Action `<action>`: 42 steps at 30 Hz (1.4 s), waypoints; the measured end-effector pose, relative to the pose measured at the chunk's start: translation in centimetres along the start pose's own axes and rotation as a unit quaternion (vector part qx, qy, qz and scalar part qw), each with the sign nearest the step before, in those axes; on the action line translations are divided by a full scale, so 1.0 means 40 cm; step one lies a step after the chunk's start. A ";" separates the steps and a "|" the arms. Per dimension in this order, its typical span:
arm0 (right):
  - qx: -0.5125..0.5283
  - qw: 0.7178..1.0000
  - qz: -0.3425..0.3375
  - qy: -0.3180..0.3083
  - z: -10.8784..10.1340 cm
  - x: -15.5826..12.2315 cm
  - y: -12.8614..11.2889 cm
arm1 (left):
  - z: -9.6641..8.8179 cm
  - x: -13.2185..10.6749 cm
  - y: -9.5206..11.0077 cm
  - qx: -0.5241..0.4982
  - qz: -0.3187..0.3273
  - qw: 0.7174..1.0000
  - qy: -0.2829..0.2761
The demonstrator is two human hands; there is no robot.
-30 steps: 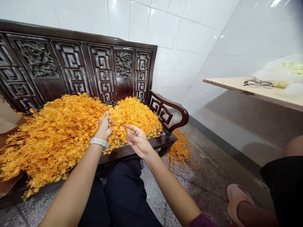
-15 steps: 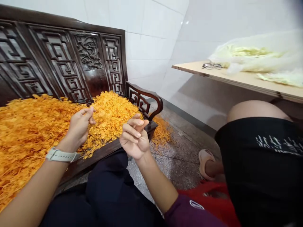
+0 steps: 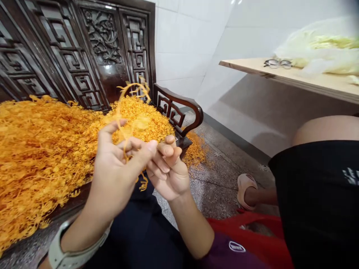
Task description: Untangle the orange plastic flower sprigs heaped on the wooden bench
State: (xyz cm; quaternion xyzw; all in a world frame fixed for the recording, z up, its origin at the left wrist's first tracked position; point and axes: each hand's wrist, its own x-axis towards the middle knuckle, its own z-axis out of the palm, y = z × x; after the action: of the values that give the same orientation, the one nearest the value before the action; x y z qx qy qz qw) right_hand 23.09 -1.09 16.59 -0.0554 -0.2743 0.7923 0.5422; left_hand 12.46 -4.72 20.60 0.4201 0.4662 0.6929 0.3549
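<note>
My left hand (image 3: 116, 168), wearing a pale watch strap, has its fingers bent around a thin orange plastic strand piece (image 3: 134, 86). This piece arches above the fingers, blurred, and curled orange ends hang below the hand. My right hand (image 3: 169, 172) is turned palm up with its fingers curled and thumb pressed in. Its fingertips meet those of the left hand, and what they pinch, if anything, is hidden. Behind both hands, a large heap of similar orange plastic pieces (image 3: 50, 142) covers the seat of a dark carved wooden bench (image 3: 112, 80).
More orange pieces (image 3: 195, 149) lie on the speckled floor beside the bench armrest (image 3: 193, 108). At right, a wooden tabletop (image 3: 246, 69) holds glasses (image 3: 277, 63) and a translucent bag (image 3: 305, 45) with pale yellow contents. Another person's leg in black shorts (image 3: 314, 194) is close by, near red material (image 3: 269, 237).
My left hand has come away from the heap to my right hand, with an orange strand piece now showing in it. My right hand stays curled. The view has shifted slightly.
</note>
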 end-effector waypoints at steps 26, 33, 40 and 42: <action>-0.223 0.961 -0.086 0.142 -0.051 0.015 0.041 | -0.044 -0.017 -0.027 0.179 -0.043 0.980 0.070; -0.266 0.944 -0.108 0.162 -0.063 0.007 0.040 | -0.029 -0.014 -0.038 0.310 0.062 0.948 0.027; -0.323 0.923 -0.157 0.141 -0.087 0.006 0.051 | -0.060 0.007 -0.081 0.320 0.217 0.921 -0.043; -0.352 0.913 -0.140 0.151 -0.084 -0.001 0.055 | -0.063 0.006 -0.091 0.323 0.237 0.915 -0.047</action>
State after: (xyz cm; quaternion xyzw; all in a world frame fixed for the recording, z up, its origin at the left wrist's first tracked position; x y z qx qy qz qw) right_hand 22.57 -0.43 12.68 -0.3221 -0.4552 0.5429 0.6280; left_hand 10.40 -4.23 16.70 0.6420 0.5344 0.5478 0.0464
